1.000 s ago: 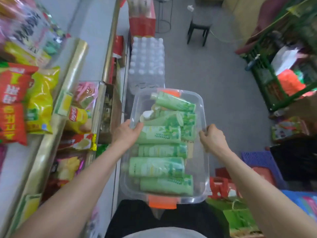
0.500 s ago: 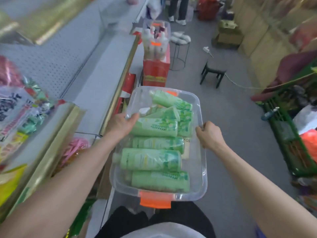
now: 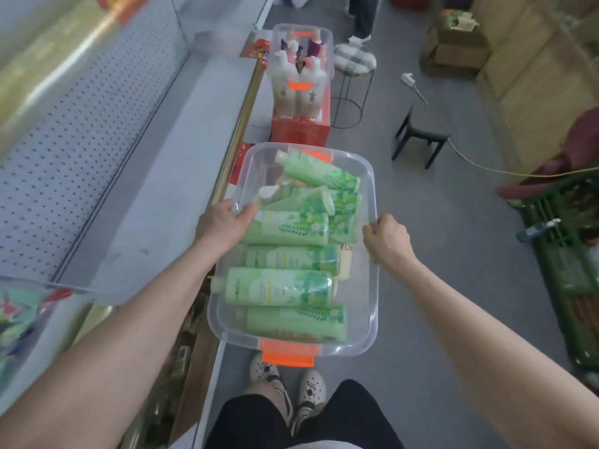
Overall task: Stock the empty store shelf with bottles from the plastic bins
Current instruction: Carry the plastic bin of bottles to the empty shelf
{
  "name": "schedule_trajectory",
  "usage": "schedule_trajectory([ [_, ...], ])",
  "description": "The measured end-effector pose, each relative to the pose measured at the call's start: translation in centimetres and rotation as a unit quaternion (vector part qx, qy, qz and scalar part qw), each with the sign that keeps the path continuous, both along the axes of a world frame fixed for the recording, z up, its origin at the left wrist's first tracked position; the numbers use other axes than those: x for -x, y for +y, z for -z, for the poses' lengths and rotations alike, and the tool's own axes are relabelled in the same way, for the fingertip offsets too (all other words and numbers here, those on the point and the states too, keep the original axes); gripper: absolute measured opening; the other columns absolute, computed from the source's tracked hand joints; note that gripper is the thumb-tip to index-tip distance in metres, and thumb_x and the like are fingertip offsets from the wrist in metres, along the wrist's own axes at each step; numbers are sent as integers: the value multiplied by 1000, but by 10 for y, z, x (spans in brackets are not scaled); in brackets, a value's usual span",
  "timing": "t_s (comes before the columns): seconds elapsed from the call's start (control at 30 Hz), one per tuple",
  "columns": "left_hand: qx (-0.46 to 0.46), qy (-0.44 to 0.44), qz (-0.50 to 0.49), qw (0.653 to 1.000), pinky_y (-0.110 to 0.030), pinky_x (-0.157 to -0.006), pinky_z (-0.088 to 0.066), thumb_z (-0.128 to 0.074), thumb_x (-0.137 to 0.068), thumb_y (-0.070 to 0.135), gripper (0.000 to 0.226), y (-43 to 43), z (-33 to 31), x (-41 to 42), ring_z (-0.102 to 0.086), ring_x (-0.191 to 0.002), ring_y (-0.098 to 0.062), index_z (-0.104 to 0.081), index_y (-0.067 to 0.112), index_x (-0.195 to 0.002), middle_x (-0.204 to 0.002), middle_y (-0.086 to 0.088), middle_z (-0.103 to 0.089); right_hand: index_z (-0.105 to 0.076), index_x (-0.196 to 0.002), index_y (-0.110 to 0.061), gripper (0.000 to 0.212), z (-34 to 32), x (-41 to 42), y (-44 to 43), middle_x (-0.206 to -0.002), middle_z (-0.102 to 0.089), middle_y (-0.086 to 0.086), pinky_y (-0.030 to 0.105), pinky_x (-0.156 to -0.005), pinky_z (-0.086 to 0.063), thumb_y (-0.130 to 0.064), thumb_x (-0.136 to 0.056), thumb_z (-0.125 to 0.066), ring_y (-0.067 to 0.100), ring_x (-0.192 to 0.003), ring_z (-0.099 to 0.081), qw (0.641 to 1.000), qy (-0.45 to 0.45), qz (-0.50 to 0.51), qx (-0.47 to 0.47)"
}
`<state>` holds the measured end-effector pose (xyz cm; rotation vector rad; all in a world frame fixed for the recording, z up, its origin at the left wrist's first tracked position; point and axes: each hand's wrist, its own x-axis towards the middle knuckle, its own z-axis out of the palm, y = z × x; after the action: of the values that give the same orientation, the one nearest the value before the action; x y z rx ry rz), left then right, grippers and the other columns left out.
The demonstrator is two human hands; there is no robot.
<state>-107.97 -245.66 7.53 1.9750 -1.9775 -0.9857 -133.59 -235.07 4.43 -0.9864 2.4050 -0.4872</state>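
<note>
Left grip (image 3: 223, 226) and right grip (image 3: 387, 239) clasp the bin (image 3: 370, 306) by its rims; hold it level so bottles (image 3: 282, 286) don't slide.

The letters "YOM" show on a pale bottle (image 3: 345, 261) in the clear bin (image 3: 370, 306). The print on the green bottles (image 3: 278, 288) is too blurred to read.

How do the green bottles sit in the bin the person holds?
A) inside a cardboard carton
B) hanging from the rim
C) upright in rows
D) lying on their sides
D: the green bottles lie on their sides in the clear bin, which the left hand and right hand grip at its rims.
</note>
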Motion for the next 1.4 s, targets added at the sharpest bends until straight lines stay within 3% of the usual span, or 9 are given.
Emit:
schedule_trajectory([
  [0.27,-33,-17,5,999,-38,-99,-42,-43,-93,57,71,-46,19,8,-44,-133,-29,-39,10,-145,-149,-9,-43,-46,-100,-6,21,20,0,-48,-96,-58,16,44,-76,-53,-25,-92,-40,39,-86,-61,998,-16,5,-57],
  [0.4,-29,-25,28,999,-25,-69,-43,-40,-95,54,60,-51,22,7,-54,-102,-22,-48,10,-135,-107,-2,-61,-43,-103,-6,20,25,2,-52,-97,-60,18,37,-67,-46,-23,-93,-36,38,-83,-61,996,-19,-3,-93],
  [0.53,-35,-49,38,997,-38,-93,-43,-36,-94,57,64,-52,28,5,-50,-126,-32,-45,12,-139,-142,-14,-49,-41,-106,-5,22,28,3,-54,-98,-63,23,38,-70,-46,-21,-93,-33,39,-87,-62,994,-25,-9,-109],
  [0.67,-28,-42,39,998,-34,-80,-39,-35,-95,55,59,-50,29,5,-54,-117,-32,-50,11,-132,-132,-15,-56,-39,-106,-5,21,22,5,-55,-102,-61,23,37,-66,-47,-21,-95,-33,38,-82,-64,991,-30,-23,-131],
  [0.87,-36,-85,35,995,-41,-96,-45,-26,-94,60,67,-45,19,9,-49,-125,-34,-40,18,-145,-141,-15,-49,-42,-107,-4,23,8,16,-60,-89,-68,18,39,-65,-60,-21,-92,-37,31,-59,-71,981,-71,-65,-167],
  [0.97,-2,-138,35,990,-40,-97,-39,-25,-98,52,58,-41,12,16,-46,-121,-36,-47,16,-139,-132,-25,-49,-58,-92,-2,30,-3,33,-65,-66,-72,11,33,-63,-61,-27,-90,-42,24,-53,-70,960,-45,-168,-218],
  [1.1,48,-144,-16,988,-37,-98,-34,-38,-97,46,50,-33,8,30,-44,-118,-37,-54,13,-132,-127,-25,-50,-56,-83,-11,32,-19,64,-86,-74,-72,11,31,-57,-60,-39,-95,-44,23,-53,-67,924,-17,-280,-260],
  [1.27,50,-154,-88,983,-39,-101,-38,-44,-94,47,50,-9,5,65,-47,-119,-37,-53,20,-135,-129,-21,-50,-64,-85,-11,37,-38,114,-129,-71,-73,6,33,-63,-61,-38,-92,-40,22,-53,-70,897,89,-383,-203],
  [1.4,58,-159,-150,974,-37,-112,-24,-45,-95,46,51,10,8,90,-33,-135,-34,-53,17,-136,-147,-16,-37,-65,-99,-15,26,-53,140,-158,-86,-72,5,40,-77,-58,-29,-95,-43,29,-77,-70,845,160,-504,-85],
])
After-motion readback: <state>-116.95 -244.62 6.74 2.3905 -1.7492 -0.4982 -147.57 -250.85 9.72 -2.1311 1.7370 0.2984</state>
